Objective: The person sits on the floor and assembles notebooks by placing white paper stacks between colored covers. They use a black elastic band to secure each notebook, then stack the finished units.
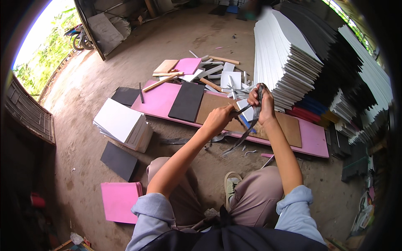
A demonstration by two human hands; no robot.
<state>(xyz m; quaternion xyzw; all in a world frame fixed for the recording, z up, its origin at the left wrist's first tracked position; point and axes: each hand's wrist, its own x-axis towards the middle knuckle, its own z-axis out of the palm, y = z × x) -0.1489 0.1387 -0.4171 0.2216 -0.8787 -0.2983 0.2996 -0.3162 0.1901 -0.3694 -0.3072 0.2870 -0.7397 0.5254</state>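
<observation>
Hands: two, raised over the pink board (159, 100), forearms rising from six o'clock. Left hand (218, 118): fingers curled shut round a thin knife (244, 109), blade pointing to three o'clock. Right hand (261, 106): fist closed on one dark strip (247, 131), which hangs toward seven o'clock, the knife tip touching it. Black sheet (187, 101): one, lying on the board at ten o'clock from the hands. White stacks: one tall (284, 58) at one o'clock, one low (121, 123) at nine. Pink stack (119, 201): one, at seven o'clock
</observation>
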